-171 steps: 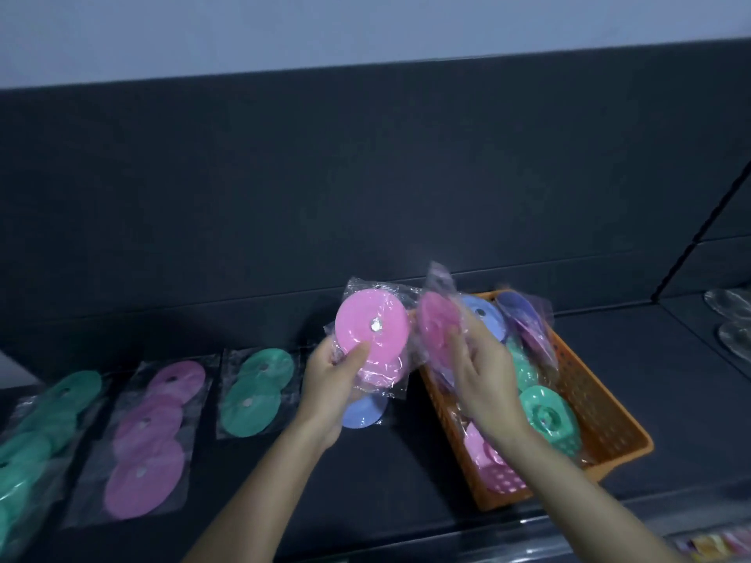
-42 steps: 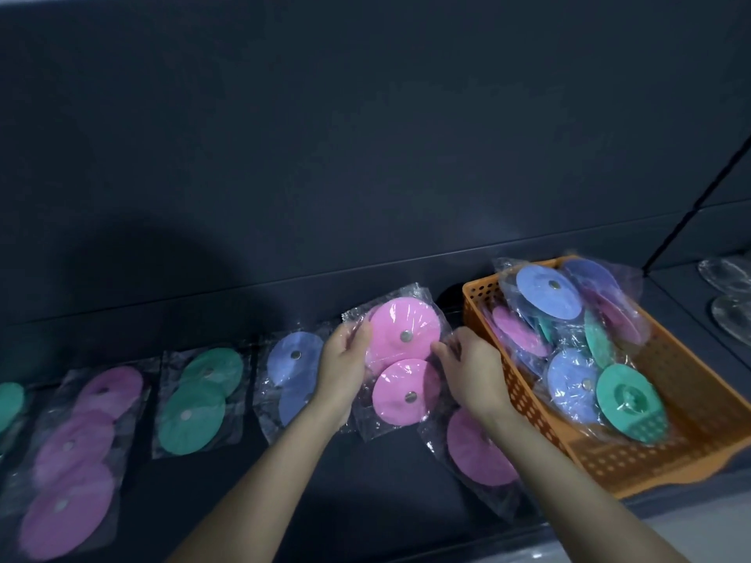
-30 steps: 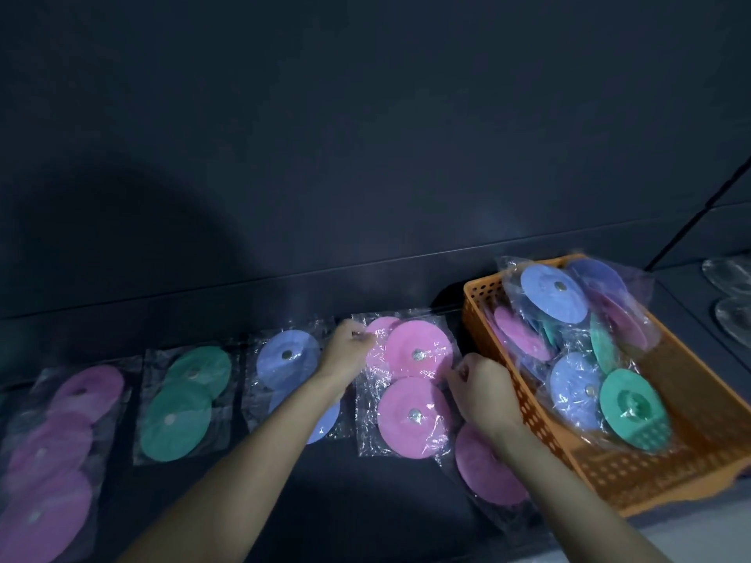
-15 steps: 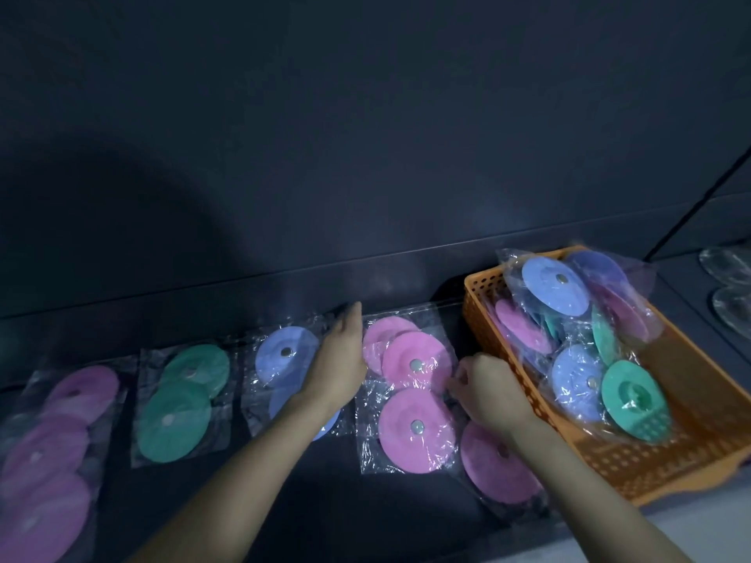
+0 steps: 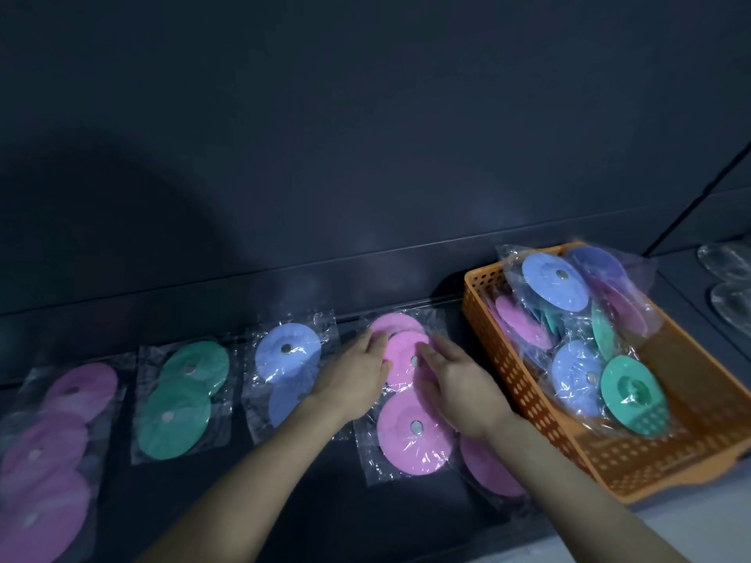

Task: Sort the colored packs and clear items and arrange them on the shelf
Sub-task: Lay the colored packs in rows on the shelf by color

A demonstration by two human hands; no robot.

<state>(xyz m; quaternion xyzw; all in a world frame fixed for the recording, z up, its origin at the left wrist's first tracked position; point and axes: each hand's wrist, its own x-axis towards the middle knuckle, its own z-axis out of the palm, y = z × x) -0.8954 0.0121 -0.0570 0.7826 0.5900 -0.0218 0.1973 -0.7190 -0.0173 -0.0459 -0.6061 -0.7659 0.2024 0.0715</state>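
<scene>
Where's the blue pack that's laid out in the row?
In the head view, the blue pack lies on the shelf left of centre, between the green pack and the pink pack that the left hand and right hand touch.

Five clear-wrapped packs of round discs are lying flat in a row on the dark shelf. A far-left pink pack is running off the edge of view. Next are lying a green pack, a blue pack, and a middle pink pack showing three overlapping discs. A right pink pack is lying just beside it. Loose packs of blue, pink and green discs are lying heaped and tilted in the orange basket. Clear items are lying at the far right.
</scene>
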